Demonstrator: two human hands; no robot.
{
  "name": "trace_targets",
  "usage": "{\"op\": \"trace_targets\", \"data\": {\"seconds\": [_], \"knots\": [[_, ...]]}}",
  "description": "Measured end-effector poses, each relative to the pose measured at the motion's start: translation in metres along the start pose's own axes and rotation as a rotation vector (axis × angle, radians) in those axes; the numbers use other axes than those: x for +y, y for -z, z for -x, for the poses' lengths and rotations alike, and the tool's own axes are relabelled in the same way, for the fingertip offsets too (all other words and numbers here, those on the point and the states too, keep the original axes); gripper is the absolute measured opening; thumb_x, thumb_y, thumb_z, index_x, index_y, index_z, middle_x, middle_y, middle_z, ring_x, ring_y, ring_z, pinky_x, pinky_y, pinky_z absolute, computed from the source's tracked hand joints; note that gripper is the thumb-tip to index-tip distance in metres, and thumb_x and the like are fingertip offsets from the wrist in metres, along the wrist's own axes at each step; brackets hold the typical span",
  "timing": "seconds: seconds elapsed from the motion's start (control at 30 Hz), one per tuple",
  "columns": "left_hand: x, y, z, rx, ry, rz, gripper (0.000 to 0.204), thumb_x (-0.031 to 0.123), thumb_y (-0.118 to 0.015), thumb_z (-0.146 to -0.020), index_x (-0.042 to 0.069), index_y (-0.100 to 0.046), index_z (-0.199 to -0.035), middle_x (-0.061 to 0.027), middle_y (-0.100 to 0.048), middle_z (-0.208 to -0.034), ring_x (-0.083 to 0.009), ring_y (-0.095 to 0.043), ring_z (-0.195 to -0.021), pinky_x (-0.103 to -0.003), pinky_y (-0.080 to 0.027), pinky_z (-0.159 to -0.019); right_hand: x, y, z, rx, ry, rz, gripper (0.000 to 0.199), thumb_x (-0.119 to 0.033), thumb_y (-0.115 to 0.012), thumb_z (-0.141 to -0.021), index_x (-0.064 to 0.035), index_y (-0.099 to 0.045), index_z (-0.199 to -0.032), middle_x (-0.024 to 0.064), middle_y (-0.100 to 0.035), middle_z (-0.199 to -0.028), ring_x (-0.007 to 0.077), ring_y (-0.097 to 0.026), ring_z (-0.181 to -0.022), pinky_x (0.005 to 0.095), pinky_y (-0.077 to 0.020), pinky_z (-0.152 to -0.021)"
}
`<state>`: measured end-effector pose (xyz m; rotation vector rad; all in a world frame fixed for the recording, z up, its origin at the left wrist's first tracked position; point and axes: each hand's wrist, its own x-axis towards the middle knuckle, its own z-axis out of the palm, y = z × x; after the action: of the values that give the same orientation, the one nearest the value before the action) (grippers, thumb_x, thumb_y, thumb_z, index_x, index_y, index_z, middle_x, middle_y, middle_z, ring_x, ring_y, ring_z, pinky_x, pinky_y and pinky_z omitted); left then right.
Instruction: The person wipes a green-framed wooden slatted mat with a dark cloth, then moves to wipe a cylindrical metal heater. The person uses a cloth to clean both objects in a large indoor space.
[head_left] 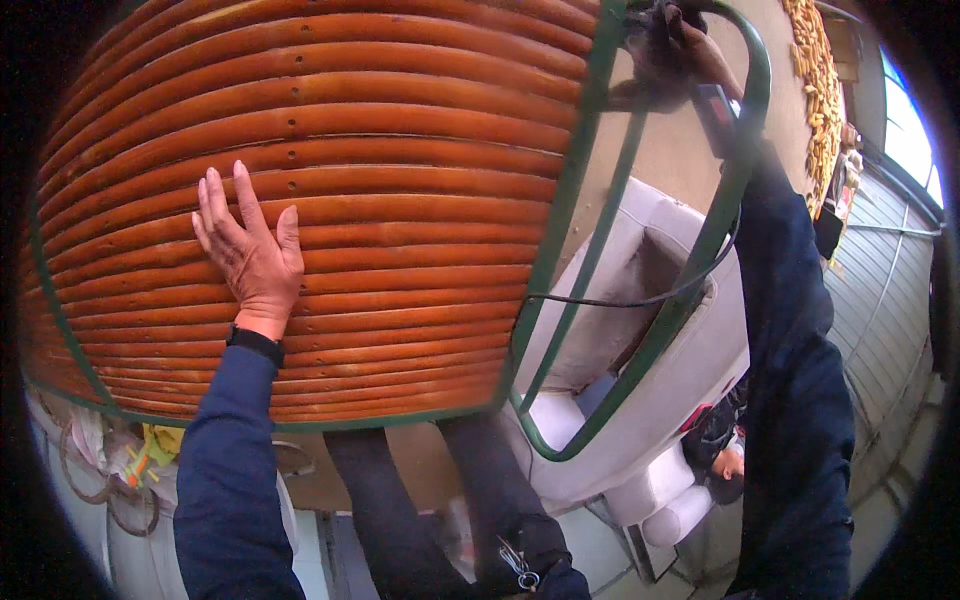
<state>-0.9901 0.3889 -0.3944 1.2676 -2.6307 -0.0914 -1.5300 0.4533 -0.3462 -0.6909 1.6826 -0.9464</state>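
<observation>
Bracing the slatted wooden chair seat point(320, 200), which fills the frame's upper left, w/ left hand point(250, 255) flat and open, not gripping, the person should press firmly while right hand point(680, 45), upper right, seems clenched on the green metal frame point(740, 170).

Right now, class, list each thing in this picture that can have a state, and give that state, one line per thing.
Left hand: open, flat on the slats.
Right hand: closed around the green frame near its top.
Slatted panel: tilted, glossy orange-brown slats held in the frame.
Green frame: bent metal tube, gripped, off the floor.
Black cable: slack, hanging across the frame.
White sofa: on the floor below, with a person sitting by it.
</observation>
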Motion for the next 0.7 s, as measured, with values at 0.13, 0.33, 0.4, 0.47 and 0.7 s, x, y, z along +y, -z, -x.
{"op": "trace_targets", "data": {"seconds": [0.13, 0.33, 0.4, 0.47, 0.7], "knots": [[-0.009, 0.004, 0.008, -0.007, -0.001, -0.038, 0.062, 0.045, -0.040, -0.100, 0.011, -0.028, -0.151, -0.0169, -0.024, -0.152, -0.0340, -0.021, -0.143, -0.054, -0.016, -0.116, 0.015, -0.018, 0.003, -0.025, 0.026, -0.075, 0.023, -0.020, -0.066, -0.087, -0.0023, -0.065, -0.102, 0.0083, -0.067, -0.090, 0.0206, -0.065, -0.079, 0.0314, -0.0531, -0.069], [0.001, -0.004, -0.002, 0.028, -0.029, 0.012, 0.061, 0.045, -0.040, -0.101, 0.013, -0.029, -0.151, -0.0164, -0.025, -0.152, -0.0333, -0.023, -0.143, -0.052, -0.017, -0.116, 0.032, -0.021, 0.073, 0.076, 0.054, -0.095, 0.025, -0.025, -0.069, -0.087, -0.0041, -0.067, -0.102, 0.0048, -0.068, -0.091, 0.0182, -0.065, -0.083, 0.0303, -0.0526, -0.074], [-0.002, -0.003, 0.001, 0.036, -0.029, -0.020, 0.061, 0.045, -0.040, -0.101, 0.013, -0.029, -0.151, -0.0163, -0.025, -0.152, -0.0332, -0.023, -0.143, -0.052, -0.017, -0.116, 0.052, -0.043, 0.098, 0.221, -0.015, -0.028, 0.026, -0.029, -0.072, -0.086, -0.0054, -0.070, -0.097, 0.0040, -0.068, -0.090, 0.0168, -0.064, -0.083, 0.0295, -0.0511, -0.078], [-0.004, -0.003, 0.004, 0.047, -0.034, -0.037, 0.061, 0.045, -0.041, -0.100, 0.014, -0.029, -0.151, -0.0162, -0.025, -0.152, -0.0331, -0.024, -0.142, -0.052, -0.017, -0.116, 0.063, -0.067, 0.120, 0.300, -0.074, 0.114, 0.022, -0.025, -0.071, -0.084, -0.0037, -0.069, -0.089, 0.0068, -0.069, -0.087, 0.0155, -0.063, -0.075, 0.0285, -0.0499, -0.071], [-0.004, -0.002, 0.004, 0.047, -0.049, -0.038, 0.061, 0.044, -0.041, -0.101, 0.011, -0.029, -0.151, -0.0156, -0.025, -0.152, -0.0333, -0.024, -0.142, -0.053, -0.020, -0.114, 0.099, -0.154, 0.248, 0.378, -0.219, -0.055, 0.015, -0.015, -0.068, -0.083, -0.0029, -0.060, -0.085, -0.0012, -0.059, -0.073, 0.0088, -0.052, -0.066, 0.0263, -0.0442, -0.060]]}}
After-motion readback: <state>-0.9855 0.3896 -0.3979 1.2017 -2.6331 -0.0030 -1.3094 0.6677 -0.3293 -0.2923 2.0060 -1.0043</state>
